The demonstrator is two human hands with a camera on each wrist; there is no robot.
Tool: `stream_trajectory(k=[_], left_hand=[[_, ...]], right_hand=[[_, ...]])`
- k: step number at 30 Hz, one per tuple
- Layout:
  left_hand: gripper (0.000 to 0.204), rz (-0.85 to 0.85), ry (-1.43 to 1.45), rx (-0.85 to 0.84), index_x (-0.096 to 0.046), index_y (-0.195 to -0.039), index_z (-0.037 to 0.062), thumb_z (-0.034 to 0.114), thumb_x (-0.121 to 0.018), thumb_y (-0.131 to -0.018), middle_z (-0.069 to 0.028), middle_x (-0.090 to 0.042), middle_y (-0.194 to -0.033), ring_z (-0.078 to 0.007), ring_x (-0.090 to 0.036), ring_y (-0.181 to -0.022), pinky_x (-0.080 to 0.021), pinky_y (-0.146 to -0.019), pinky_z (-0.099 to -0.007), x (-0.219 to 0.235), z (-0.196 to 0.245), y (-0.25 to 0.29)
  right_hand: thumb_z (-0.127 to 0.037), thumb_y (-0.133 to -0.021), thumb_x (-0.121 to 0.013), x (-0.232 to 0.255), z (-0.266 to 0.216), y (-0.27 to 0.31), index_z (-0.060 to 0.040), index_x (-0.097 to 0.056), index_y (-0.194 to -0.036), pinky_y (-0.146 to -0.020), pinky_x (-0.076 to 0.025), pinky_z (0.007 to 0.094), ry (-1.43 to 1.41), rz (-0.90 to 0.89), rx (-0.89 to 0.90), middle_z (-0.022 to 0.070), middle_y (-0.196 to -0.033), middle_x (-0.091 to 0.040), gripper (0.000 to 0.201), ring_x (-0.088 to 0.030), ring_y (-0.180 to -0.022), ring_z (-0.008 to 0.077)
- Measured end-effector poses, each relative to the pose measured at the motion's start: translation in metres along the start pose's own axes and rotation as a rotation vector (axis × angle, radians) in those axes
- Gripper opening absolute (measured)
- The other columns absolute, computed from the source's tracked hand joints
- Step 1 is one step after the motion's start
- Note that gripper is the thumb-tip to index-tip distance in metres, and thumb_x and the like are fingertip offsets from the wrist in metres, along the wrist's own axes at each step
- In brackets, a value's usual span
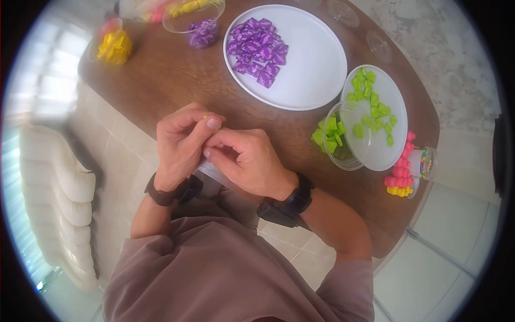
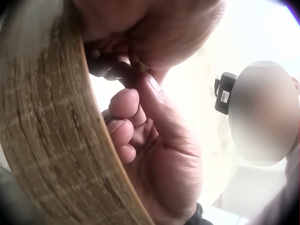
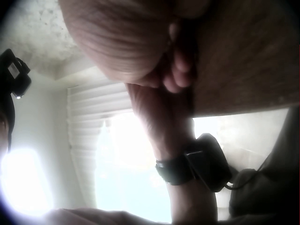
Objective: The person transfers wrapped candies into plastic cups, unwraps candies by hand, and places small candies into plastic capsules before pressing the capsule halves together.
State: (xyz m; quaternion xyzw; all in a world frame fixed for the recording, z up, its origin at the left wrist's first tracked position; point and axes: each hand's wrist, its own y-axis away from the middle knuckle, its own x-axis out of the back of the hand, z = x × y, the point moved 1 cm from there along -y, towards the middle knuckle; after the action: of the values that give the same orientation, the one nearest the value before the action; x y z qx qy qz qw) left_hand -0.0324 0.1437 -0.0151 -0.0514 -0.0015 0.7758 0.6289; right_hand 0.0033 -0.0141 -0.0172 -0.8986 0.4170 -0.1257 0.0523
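My two hands meet over the near edge of the brown table [image 1: 300, 126]. A small yellow-green piece [image 1: 205, 117] shows between the thumb and index finger of my left hand [image 1: 179, 142], which pinches it. My right hand [image 1: 249, 161] has its fingers curled against the left one, thumb and index fingertips at the left thumb's base. In the left wrist view the yellow-green piece [image 2: 143, 67] peeks out beside the left thumb tip, mostly covered by fingers. What the right fingertips hold is hidden, so I cannot tell. The right wrist view shows only curled fingers [image 3: 176, 77].
A large white plate [image 1: 314, 53] holds purple wrapped packets [image 1: 257, 51]. Right of it are a smaller plate [image 1: 397, 99] with green pieces and a clear cup [image 1: 351, 161] of green pieces. Pink pieces [image 1: 402, 166] and a bead jar [image 1: 426, 163] line the right edge; yellow pieces [image 1: 114, 47] lie far left.
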Motion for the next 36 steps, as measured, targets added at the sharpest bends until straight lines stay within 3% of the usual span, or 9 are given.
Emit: stream_trajectory(k=[3,5,9,11,12,20,24,26,36], left_hand=[[0.019,0.012,-0.002,0.026,-0.071,-0.086,-0.0023,0.012,-0.068,-0.099,-0.0029,-0.064,-0.083,-0.0077,-0.056,-0.074,-0.043,-0.064,-0.0242,0.001,-0.003,0.001],[0.024,0.034,0.055,0.060,-0.072,-0.086,-0.0008,0.018,-0.068,-0.101,-0.0039,-0.065,-0.083,-0.0086,-0.056,-0.074,-0.043,-0.066,-0.0250,0.005,-0.004,0.003],[0.027,0.029,0.124,0.077,-0.072,-0.087,-0.0008,0.021,-0.067,-0.102,-0.0026,-0.065,-0.082,-0.0065,-0.053,-0.070,-0.039,-0.061,-0.0230,0.008,-0.004,-0.002],[0.027,0.024,0.130,0.087,-0.072,-0.087,-0.0008,0.022,-0.067,-0.102,-0.0020,-0.064,-0.082,-0.0053,-0.051,-0.068,-0.038,-0.059,-0.0217,0.009,-0.005,-0.003],[0.028,0.075,0.108,0.119,-0.072,-0.087,-0.0008,0.023,-0.067,-0.102,-0.0014,-0.065,-0.083,-0.0042,-0.049,-0.066,-0.036,-0.058,-0.0206,0.008,-0.004,-0.002],[0.004,0.022,0.051,0.010,-0.069,-0.095,-0.0003,0.002,-0.072,-0.094,-0.0042,-0.070,-0.087,-0.0076,-0.062,-0.075,-0.048,-0.065,-0.0222,-0.004,-0.004,0.000],[0.005,-0.058,0.021,0.021,-0.069,-0.093,-0.0004,0.003,-0.073,-0.094,-0.0023,-0.068,-0.085,-0.0061,-0.060,-0.074,-0.047,-0.063,-0.0214,-0.001,-0.003,0.000],[0.010,-0.015,0.044,0.116,-0.068,-0.091,0.0004,0.007,-0.073,-0.096,0.0011,-0.065,-0.081,-0.0036,-0.057,-0.072,-0.044,-0.060,-0.0203,-0.001,-0.003,0.000],[0.022,0.020,-0.036,0.135,-0.062,-0.089,0.0038,0.018,-0.062,-0.105,0.0068,-0.055,-0.077,-0.0004,-0.043,-0.068,-0.035,-0.059,-0.0190,-0.011,-0.002,-0.004]], right_hand=[[-0.003,-0.092,-0.071,-0.003,-0.002,0.001,0.0005,-0.072,-0.099,-0.065,-0.055,0.0302,0.016,-0.013,-0.035,0.0120,-0.084,-0.074,0.008,-0.072,-0.071,0.0178],[-0.006,-0.090,-0.070,-0.006,-0.001,0.000,-0.0019,-0.071,-0.094,-0.060,-0.053,0.0388,-0.052,0.076,-0.016,0.0174,-0.077,-0.069,0.006,-0.070,-0.067,0.0338],[-0.007,-0.090,-0.070,-0.003,-0.001,0.001,-0.0022,-0.070,-0.094,-0.060,-0.053,0.0388,-0.034,0.054,-0.066,0.0172,-0.077,-0.069,0.006,-0.069,-0.067,0.0340],[-0.004,-0.092,-0.072,-0.002,0.000,0.002,0.0009,-0.072,-0.101,-0.064,-0.053,0.0292,-0.005,0.012,-0.048,0.0123,-0.082,-0.073,0.011,-0.070,-0.070,0.0148],[-0.004,-0.092,-0.072,-0.001,0.001,0.003,0.0009,-0.072,-0.101,-0.064,-0.053,0.0292,0.004,0.024,-0.055,0.0123,-0.082,-0.073,0.011,-0.070,-0.070,0.0148],[-0.004,-0.089,-0.071,-0.002,0.006,0.003,0.0003,-0.070,-0.097,-0.064,-0.055,0.0358,0.020,0.012,0.005,0.0160,-0.084,-0.072,0.009,-0.072,-0.072,0.0301],[-0.003,-0.088,-0.071,-0.003,0.006,0.003,0.0001,-0.071,-0.099,-0.065,-0.055,0.0365,0.058,-0.002,0.040,0.0168,-0.085,-0.072,0.011,-0.071,-0.073,0.0322],[-0.008,-0.087,-0.069,-0.005,0.003,0.000,-0.0002,-0.067,-0.086,-0.061,-0.052,0.0445,0.020,0.056,0.044,0.0187,-0.077,-0.068,0.008,-0.068,-0.070,0.0389],[-0.003,-0.088,-0.067,-0.001,-0.001,0.000,-0.0002,-0.068,-0.095,-0.061,-0.053,0.0393,0.006,0.034,-0.004,0.0178,-0.082,-0.070,0.007,-0.069,-0.072,0.0369]])
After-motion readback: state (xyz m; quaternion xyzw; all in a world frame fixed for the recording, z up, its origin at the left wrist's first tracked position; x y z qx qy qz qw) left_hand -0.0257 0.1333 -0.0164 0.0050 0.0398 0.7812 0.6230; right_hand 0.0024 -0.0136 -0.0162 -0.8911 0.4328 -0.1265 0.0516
